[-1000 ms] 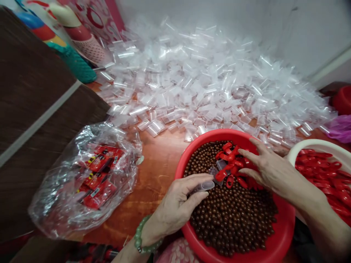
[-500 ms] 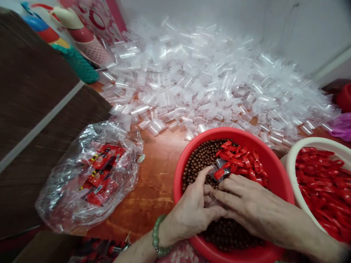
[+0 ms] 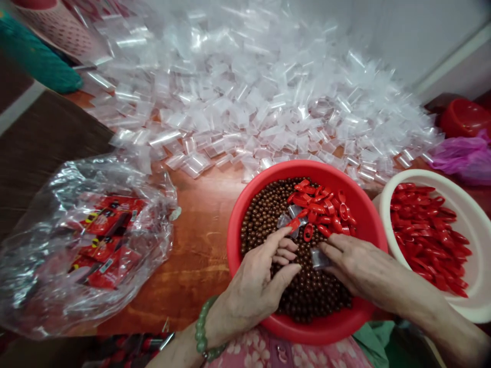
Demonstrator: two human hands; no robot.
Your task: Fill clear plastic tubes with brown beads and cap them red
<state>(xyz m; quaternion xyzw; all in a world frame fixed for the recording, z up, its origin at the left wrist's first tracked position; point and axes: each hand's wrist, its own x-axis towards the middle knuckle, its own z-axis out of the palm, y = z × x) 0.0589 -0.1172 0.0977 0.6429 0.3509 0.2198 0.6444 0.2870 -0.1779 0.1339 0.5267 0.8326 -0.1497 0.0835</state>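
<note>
My right hand (image 3: 368, 271) pinches a small clear plastic packet (image 3: 318, 258) over a red basin (image 3: 238, 245) of small round brown balls (image 3: 303, 299). Across from it, my left hand (image 3: 257, 276) hovers over the same balls, thumb apart from its half-curled fingers, and nothing shows in its grasp. Red plastic pieces with looped ends (image 3: 322, 208) are heaped at the back of the basin. Beside them, just beyond my left fingertips, lie more clear packets (image 3: 284, 221). Both wrists rest near the basin's rim, and a green bead bracelet circles the left one.
A cream basin (image 3: 475, 245) full of red pieces stands at right. Behind spreads a large pile of clear packets (image 3: 238, 97). On the left, a clear bag (image 3: 153, 255) holds red printed sachets (image 3: 111, 220), next to a dark box (image 3: 49, 138). A purple bag (image 3: 460, 156) lies far right.
My hands, together before, have moved apart; the clear packet now shows in my right fingers. The basins sit higher and further left in view as the camera shifted.
</note>
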